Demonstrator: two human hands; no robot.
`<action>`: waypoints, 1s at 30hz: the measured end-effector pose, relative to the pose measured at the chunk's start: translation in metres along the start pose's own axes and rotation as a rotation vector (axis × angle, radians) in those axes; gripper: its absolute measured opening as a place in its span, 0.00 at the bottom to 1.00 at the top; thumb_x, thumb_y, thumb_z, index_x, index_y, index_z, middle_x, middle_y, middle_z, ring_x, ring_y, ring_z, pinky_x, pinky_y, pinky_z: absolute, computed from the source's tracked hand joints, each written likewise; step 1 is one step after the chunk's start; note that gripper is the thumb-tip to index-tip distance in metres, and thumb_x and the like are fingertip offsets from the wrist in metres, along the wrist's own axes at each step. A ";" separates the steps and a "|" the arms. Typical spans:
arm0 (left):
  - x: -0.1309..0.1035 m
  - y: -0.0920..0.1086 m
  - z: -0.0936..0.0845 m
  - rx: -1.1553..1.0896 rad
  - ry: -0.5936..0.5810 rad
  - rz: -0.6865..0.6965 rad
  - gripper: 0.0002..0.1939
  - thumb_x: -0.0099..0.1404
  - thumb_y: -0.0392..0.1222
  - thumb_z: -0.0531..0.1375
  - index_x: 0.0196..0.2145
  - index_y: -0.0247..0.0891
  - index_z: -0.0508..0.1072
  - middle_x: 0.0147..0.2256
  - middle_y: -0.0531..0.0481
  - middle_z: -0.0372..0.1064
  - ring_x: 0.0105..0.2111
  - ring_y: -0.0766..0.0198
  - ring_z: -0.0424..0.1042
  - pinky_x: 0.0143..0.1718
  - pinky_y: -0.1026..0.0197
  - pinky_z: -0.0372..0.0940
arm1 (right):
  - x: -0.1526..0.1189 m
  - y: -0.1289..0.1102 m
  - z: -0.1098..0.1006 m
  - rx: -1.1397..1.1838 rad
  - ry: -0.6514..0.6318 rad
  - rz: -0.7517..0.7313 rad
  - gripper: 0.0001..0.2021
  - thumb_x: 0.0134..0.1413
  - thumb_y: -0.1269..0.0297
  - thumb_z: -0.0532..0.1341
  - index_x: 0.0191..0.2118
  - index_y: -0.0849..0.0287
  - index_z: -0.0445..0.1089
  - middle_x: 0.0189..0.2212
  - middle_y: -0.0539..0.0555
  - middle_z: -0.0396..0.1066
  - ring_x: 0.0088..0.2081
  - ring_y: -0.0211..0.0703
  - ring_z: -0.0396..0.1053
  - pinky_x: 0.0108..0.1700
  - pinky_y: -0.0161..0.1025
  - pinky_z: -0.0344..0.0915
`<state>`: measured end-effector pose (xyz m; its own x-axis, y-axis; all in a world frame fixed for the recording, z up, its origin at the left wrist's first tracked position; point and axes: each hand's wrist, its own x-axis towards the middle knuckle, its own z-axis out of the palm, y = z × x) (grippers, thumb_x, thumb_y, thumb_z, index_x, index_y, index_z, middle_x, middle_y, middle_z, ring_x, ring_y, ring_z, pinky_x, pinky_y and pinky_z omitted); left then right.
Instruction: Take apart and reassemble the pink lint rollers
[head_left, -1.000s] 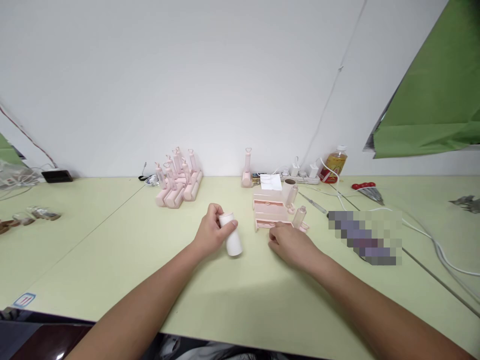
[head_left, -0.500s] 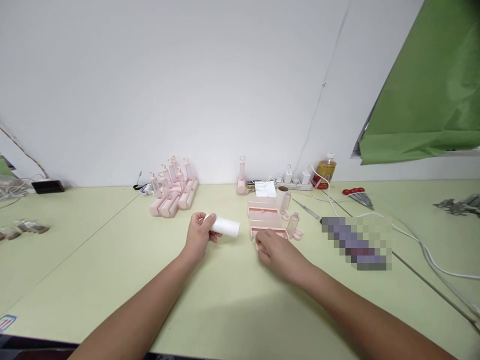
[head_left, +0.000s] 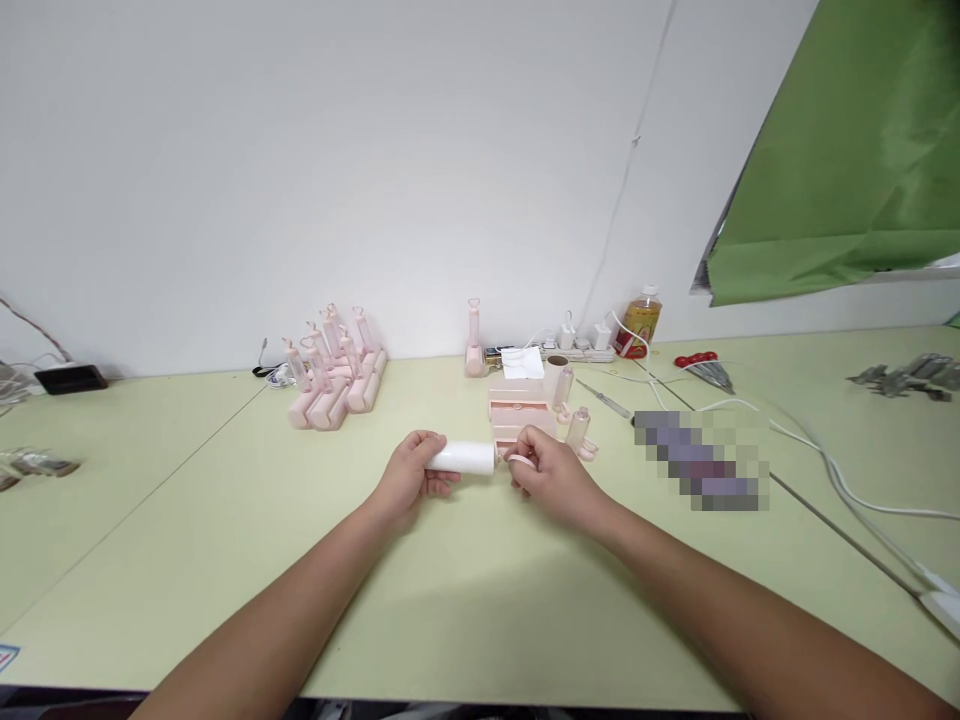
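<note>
White roll (head_left: 466,458), one, held between two hands (head_left: 411,474).

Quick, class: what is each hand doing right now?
Left hand: closed around the white roll.
Right hand: pinching a small pink disc.

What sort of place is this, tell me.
Probably a small assembly or packing workbench: a cluster of matching pink lint rollers, opened pink cases beside loose handles, and a white roll in the left hand.
</note>
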<state>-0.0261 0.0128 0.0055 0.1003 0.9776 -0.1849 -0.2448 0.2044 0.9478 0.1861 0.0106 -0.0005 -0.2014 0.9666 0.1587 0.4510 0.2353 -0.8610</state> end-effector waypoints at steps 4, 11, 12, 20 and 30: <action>-0.004 -0.001 -0.001 -0.033 -0.146 -0.066 0.15 0.56 0.43 0.63 0.38 0.37 0.63 0.29 0.50 0.69 0.24 0.65 0.73 0.19 0.67 0.67 | 0.000 -0.001 0.006 0.310 -0.020 0.170 0.04 0.53 0.61 0.53 0.34 0.53 0.56 0.17 0.42 0.63 0.18 0.37 0.61 0.23 0.33 0.58; -0.013 -0.003 0.010 0.105 -0.222 0.049 0.22 0.55 0.48 0.65 0.43 0.37 0.62 0.31 0.50 0.67 0.27 0.64 0.72 0.26 0.62 0.67 | -0.004 -0.005 0.013 0.604 -0.007 0.246 0.17 0.57 0.47 0.51 0.42 0.55 0.65 0.24 0.47 0.60 0.23 0.36 0.60 0.23 0.34 0.60; -0.014 -0.005 0.012 0.142 -0.221 0.077 0.22 0.56 0.50 0.64 0.43 0.38 0.61 0.31 0.52 0.66 0.27 0.65 0.70 0.27 0.62 0.67 | -0.005 -0.004 0.015 0.623 -0.016 0.251 0.19 0.58 0.46 0.51 0.43 0.55 0.66 0.24 0.47 0.60 0.23 0.37 0.60 0.23 0.34 0.61; -0.019 -0.013 0.014 0.421 -0.258 0.215 0.22 0.61 0.52 0.59 0.48 0.41 0.58 0.29 0.57 0.59 0.23 0.71 0.59 0.25 0.66 0.56 | -0.010 -0.010 0.017 0.829 -0.048 0.306 0.27 0.60 0.42 0.48 0.56 0.54 0.60 0.50 0.60 0.62 0.41 0.46 0.67 0.34 0.40 0.71; -0.019 -0.012 0.013 0.344 -0.284 0.223 0.27 0.55 0.51 0.66 0.46 0.41 0.58 0.32 0.55 0.62 0.26 0.70 0.61 0.26 0.68 0.57 | -0.014 -0.018 0.014 0.956 -0.148 0.225 0.33 0.59 0.38 0.48 0.64 0.50 0.52 0.66 0.58 0.45 0.62 0.51 0.55 0.57 0.50 0.62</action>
<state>-0.0130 -0.0084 0.0010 0.3518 0.9338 0.0649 0.0379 -0.0834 0.9958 0.1685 -0.0084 0.0063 -0.3333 0.9408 -0.0622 -0.3858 -0.1963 -0.9015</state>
